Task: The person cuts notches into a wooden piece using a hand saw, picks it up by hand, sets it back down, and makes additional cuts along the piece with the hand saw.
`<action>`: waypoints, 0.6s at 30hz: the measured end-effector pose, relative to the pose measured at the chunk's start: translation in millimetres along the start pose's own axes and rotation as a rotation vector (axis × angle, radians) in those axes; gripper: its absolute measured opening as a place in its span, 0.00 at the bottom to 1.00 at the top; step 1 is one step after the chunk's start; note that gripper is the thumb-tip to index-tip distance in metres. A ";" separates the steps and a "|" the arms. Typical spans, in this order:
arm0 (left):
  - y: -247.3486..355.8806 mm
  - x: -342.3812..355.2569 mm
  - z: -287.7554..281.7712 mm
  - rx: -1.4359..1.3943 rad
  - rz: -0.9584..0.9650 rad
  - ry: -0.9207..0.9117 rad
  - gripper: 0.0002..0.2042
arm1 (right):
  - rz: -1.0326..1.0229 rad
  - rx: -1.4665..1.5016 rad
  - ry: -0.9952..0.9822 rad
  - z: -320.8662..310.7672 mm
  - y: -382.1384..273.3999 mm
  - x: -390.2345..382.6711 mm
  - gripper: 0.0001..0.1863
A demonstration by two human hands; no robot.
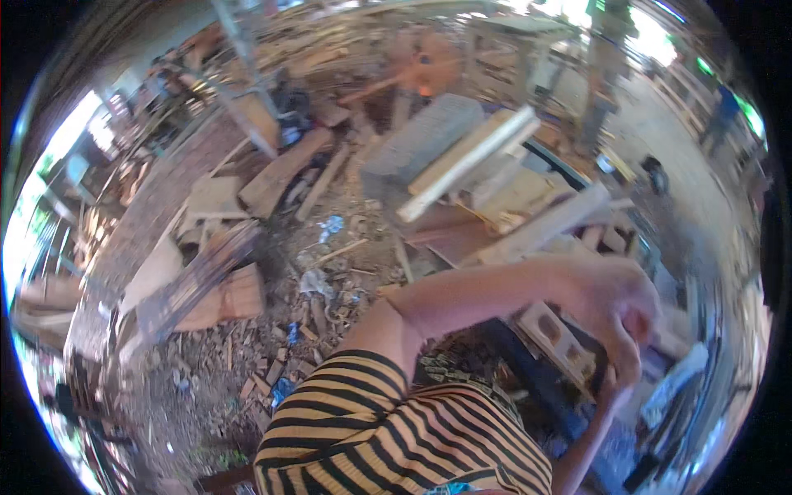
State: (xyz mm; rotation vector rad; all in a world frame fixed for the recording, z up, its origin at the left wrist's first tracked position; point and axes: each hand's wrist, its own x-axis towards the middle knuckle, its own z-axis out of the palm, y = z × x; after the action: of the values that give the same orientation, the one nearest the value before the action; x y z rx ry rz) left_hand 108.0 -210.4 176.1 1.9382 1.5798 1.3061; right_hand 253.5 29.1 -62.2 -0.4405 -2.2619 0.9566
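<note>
My left arm reaches across to the right, and my left hand [615,289] is bent down with its fingers curled. Directly below it, my right hand [624,360] meets it at the end of a raised forearm. The two hands touch or overlap. Motion blur hides what, if anything, is between them. Under and beside the hands lies a pale block with openings [563,345]. Beyond my left forearm, a grey-brown plank [549,224] slants across a pile of wood.
A white-edged wooden beam [470,165] and a wide grey slab [425,142] lie farther off. Wood chips and scraps [272,355] litter the ground. Boards [206,280] are heaped at the left. Another person [606,74] stands at the far right, near a pale path [660,124].
</note>
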 end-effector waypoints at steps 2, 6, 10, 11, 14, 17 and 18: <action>-20.4 11.3 -1.0 0.225 -0.154 -0.014 0.34 | 0.135 -0.005 -0.070 -27.0 -18.5 -2.0 0.37; -98.5 16.4 -0.1 0.541 -0.421 -0.104 0.36 | 0.168 -0.109 -0.048 -28.1 -37.3 4.8 0.39; -155.8 21.6 22.6 0.735 -0.499 -0.068 0.39 | 0.309 -0.349 -0.060 -35.7 -38.8 7.1 0.41; -162.4 26.2 29.1 0.806 -0.543 -0.079 0.41 | 0.321 -0.377 -0.053 -35.9 -36.5 6.3 0.41; -189.4 29.8 47.8 0.919 -0.620 0.003 0.44 | 0.317 -0.421 -0.064 -31.6 -25.9 4.1 0.42; -200.5 44.7 56.9 0.954 -0.644 -0.064 0.44 | 0.275 -0.460 -0.039 -32.5 -19.2 -1.0 0.43; -199.3 48.2 57.6 0.950 -0.700 -0.108 0.44 | 0.255 -0.472 -0.059 -32.4 -19.9 -1.1 0.44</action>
State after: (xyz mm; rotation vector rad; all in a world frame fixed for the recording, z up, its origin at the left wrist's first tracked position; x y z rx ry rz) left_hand 32.1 -83.2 23.0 1.4847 2.7475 0.1392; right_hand 274.8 31.8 -30.7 -0.9326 -2.5247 0.5449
